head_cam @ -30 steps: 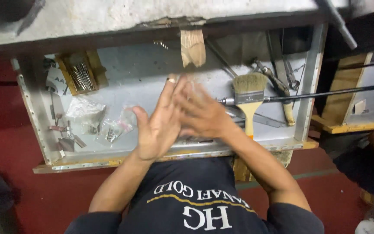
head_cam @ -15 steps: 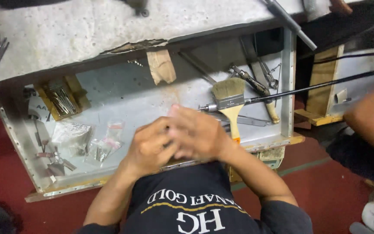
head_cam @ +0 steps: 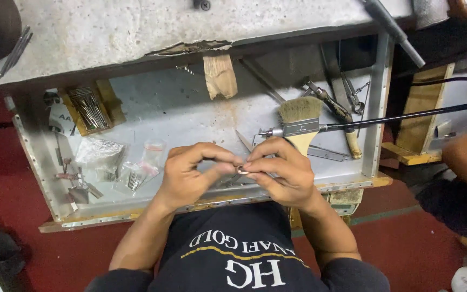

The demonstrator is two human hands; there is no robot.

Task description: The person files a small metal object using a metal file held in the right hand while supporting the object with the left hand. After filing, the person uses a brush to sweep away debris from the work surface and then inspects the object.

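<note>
Over the shallow grey metal drawer [head_cam: 201,116] that stands pulled out beneath the pale stone worktop [head_cam: 136,27], the left hand [head_cam: 190,176] and the right hand [head_cam: 282,173] meet fingertip to fingertip. Both sets of fingers are curled and pinch a tiny silvery metal piece [head_cam: 242,171] between them, just above the drawer's front edge. Just beyond the right hand lies a flat wooden-handled paintbrush with pale bristles [head_cam: 301,121]. Small clear plastic bags of parts [head_cam: 136,167] lie left of the left hand.
</note>
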